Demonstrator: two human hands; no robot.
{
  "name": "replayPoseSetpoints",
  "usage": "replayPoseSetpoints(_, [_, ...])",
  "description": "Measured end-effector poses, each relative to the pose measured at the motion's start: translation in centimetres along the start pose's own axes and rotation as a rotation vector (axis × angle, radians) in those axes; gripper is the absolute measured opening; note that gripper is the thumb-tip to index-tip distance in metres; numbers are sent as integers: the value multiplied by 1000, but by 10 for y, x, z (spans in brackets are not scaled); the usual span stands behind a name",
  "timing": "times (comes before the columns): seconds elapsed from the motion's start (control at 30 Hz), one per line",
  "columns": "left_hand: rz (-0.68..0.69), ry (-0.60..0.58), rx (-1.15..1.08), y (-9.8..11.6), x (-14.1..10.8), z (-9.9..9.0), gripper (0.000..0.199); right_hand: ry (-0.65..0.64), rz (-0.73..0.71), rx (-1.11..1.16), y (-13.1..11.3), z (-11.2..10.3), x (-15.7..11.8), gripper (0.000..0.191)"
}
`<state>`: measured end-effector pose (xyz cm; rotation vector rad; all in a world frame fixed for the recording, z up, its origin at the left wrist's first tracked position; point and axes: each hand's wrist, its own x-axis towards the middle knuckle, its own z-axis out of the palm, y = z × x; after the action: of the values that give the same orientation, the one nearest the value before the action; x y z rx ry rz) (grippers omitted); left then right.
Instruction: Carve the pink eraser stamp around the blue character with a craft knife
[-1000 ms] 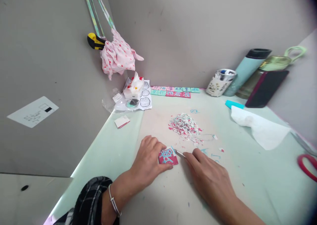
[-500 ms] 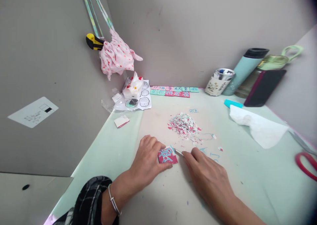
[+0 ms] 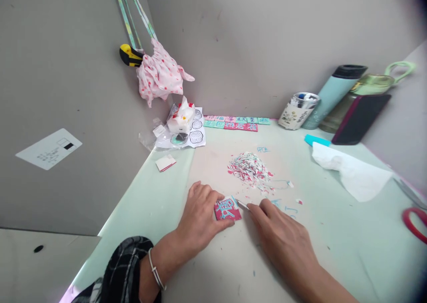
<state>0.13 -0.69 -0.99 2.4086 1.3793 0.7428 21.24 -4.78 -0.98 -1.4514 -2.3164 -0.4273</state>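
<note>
The left hand [image 3: 202,214] is pinching the red carving block [image 3: 229,212] on the near table [image 3: 167,196] between thumb and fingers. The right hand [image 3: 282,232] is tightly gripping a thin knife [image 3: 243,205] at the block's far right edge. Probably it's trimming; the next cut is needing slow, steady pushing.

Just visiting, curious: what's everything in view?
Block: one, reddish, front
Blade: one, silver, front
Shavings: uncounted, mixed, centre
Tiles: several, mixed, back
Second block: one, whitish, left
Sheet: one, white, left
Packet: one, white, on sheet
Bag: one, pink, hanging left
Cutter: one, yellow-black, left
Label: one, white, left
Cup: one, white, right
Bottles: two, greenish, right
Device: one, dark, right
Tissue: one, white, right
Handle: one, red, right
Left grip: one, bare, on block
Right grip: one, bare, on blade
</note>
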Motion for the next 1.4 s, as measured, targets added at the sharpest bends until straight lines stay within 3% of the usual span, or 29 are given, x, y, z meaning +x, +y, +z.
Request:
replayPoseSetpoints(0.3, [11,32,36,3,-1,4,42,-45,28,-15,-3,4,6,25])
replayPoseSetpoints(0.8, [-25,61,17,6,-2,3,35,-5,44,-4,-4,7,12,24])
replayPoseSetpoints(1.07, [7,-17,-21,1,0,-3,39,-31,48,69,-1,0,3,24])
replayPoseSetpoints(1.2, [-15,-28,-40,0,0,-1,39,-68,117,151,0,7,12,26])
replayPoseSetpoints(1.4, [-42,-76,-92,0,-2,-3,42,-78,382,383,12,17,22,17])
